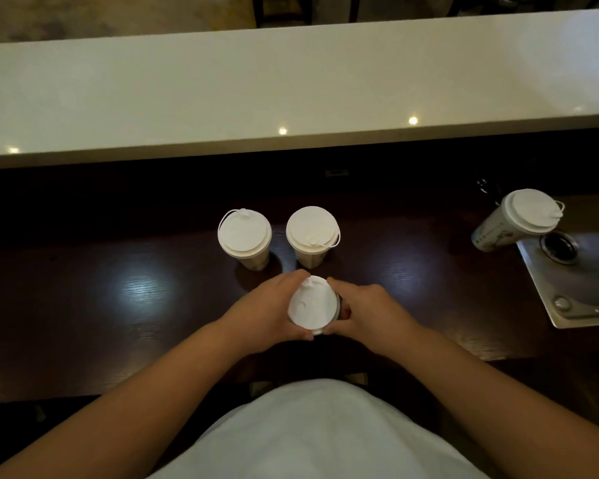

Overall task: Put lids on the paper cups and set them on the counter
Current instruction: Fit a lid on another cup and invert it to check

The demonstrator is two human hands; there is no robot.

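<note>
Left hand [268, 307] wrapped round the left side of the nearest cup, fingers curled over the lid's [312, 304] far rim, thumb at the near edge. White lid dead centre between both hands, sitting on top of the cup; cup body almost wholly hidden beneath. Right hand [363, 311] clasping the opposite side, fingertips on the lid's rim. Just beyond, two lidded cups side by side on the dark bench [118, 288]: left lidded cup [244, 236], right lidded cup [312, 233]. Far right, a fourth lidded cup [519, 219] beside the steel sink [574, 288]. Pale raised counter [256, 88] behind.
</note>
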